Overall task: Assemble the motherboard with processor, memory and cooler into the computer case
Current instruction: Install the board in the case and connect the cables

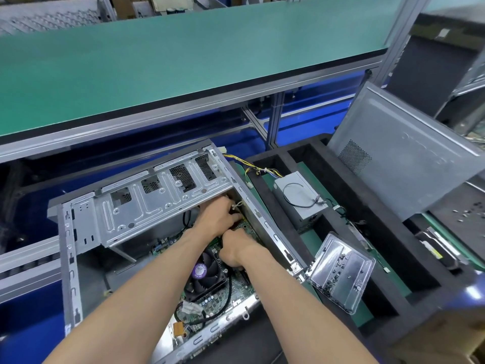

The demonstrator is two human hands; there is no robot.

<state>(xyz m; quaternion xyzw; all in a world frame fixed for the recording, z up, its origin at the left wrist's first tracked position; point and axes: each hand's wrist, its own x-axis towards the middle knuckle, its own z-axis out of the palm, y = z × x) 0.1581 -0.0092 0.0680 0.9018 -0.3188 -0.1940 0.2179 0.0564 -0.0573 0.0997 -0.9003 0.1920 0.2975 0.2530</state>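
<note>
Both hands, left hand [220, 216] and right hand [236, 248], curled inside case [168, 185]

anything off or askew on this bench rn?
Yes. The clear screw tray sits tilted, propped at an angle beside the case, its small screws bunched along its edges. More loose screws lie scattered on the dark surface at far right. Both hands are inside the case, over the motherboard.

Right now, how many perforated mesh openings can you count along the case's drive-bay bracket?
4, in a row along the drive-bay bracket: one at its left end, one left of centre, one right of centre, one at the right end. More may be hidden beneath the bracket.
</note>
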